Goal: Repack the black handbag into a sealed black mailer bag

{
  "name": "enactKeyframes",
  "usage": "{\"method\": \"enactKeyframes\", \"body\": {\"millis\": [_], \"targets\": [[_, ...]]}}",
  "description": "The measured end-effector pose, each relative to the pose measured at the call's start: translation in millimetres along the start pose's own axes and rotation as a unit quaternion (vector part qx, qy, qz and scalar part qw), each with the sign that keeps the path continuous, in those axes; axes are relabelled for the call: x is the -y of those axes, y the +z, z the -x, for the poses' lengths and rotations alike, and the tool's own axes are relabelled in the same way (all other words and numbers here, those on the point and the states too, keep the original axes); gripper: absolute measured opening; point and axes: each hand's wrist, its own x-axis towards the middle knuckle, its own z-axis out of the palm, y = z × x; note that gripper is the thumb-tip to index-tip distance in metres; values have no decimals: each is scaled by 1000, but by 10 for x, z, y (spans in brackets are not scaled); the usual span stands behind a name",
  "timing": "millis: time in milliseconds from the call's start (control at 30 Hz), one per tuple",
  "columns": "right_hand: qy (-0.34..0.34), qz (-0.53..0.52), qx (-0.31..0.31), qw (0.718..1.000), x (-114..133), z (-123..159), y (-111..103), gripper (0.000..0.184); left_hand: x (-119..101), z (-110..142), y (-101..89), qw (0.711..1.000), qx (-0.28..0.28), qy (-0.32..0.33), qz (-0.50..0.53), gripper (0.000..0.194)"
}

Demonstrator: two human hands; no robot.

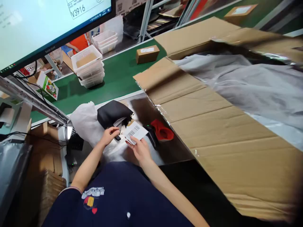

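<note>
My right hand (141, 148) pinches a white paper label (135, 131) with a printed barcode, held over the work surface. Just left of it, my left hand (110, 135) has its fingers curled beside a small dark piece (117, 138); whether that is part of the bag is unclear. A black bag (113, 113) lies just beyond the left hand, with pale paper at its opening. Crumpled white wrapping (85, 121) spreads beside and under the bag. Right of the label are a dark handheld device (152, 136) with a green light and a red roll (163, 130).
A large open carton (213, 126) holding grey-white wrapped goods fills the right side. Behind runs a green conveyor (118, 71) with stacked white baskets (91, 67) and a small brown box (147, 54). A monitor (54, 25) overhangs the upper left; a keyboard (75, 140) sits below.
</note>
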Motion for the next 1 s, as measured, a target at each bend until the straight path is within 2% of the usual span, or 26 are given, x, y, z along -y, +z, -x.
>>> {"method": "enactKeyframes", "body": {"millis": [67,100,167,200,233,300,400,467,533,600,633,667,733,767,800,867,900,933,967,1000], "targets": [[33,56,58,996,-216,75,77,53,158,341,98,993,-19,-29,109,29],[60,102,102,988,-315,105,95,50,238,500,123,987,-54,-45,146,32],[106,204,187,955,-478,120,64,47,380,764,93,961,-166,-75,207,36],[107,250,212,939,-536,99,13,46,436,865,36,943,-223,-87,231,36],[87,289,218,928,-577,58,-59,45,481,948,-42,925,-270,-97,248,35],[3,349,186,918,-618,-67,-233,41,547,1073,-234,899,-330,-106,266,35],[-99,451,155,873,-664,-240,-415,32,601,1221,-485,885,-363,-108,270,36],[-107,500,200,836,-759,-251,-388,28,611,1321,-575,875,-381,-104,280,39],[-96,542,303,778,-930,-145,-228,25,604,1431,-610,859,-401,-106,300,45],[-112,591,413,684,-1154,49,25,26,591,1555,-627,840,-417,-124,325,49],[-127,614,453,634,-1269,159,164,29,585,1624,-640,831,-422,-134,337,50],[-141,630,478,595,-1374,264,298,31,581,1696,-660,824,-425,-143,347,49],[-148,646,492,564,-1510,427,504,35,577,1845,-724,813,-426,-153,366,44],[-146,647,490,566,-1520,468,553,35,577,1916,-764,808,-428,-158,374,40],[-150,641,473,585,-1483,475,555,35,577,1979,-806,802,-430,-166,380,37],[-200,615,382,660,-1255,380,393,36,574,2070,-874,788,-437,-185,391,34],[-241,594,303,705,-1073,281,229,37,570,2093,-890,783,-439,-192,396,35],[-283,578,209,736,-863,154,17,37,565,2100,-889,779,-442,-195,399,36],[-308,585,156,734,-639,4,-227,41,560,2090,-870,778,-441,-196,402,38],[-344,592,47,728,-419,-160,-484,46,559,2062,-833,779,-439,-196,403,40]]}}
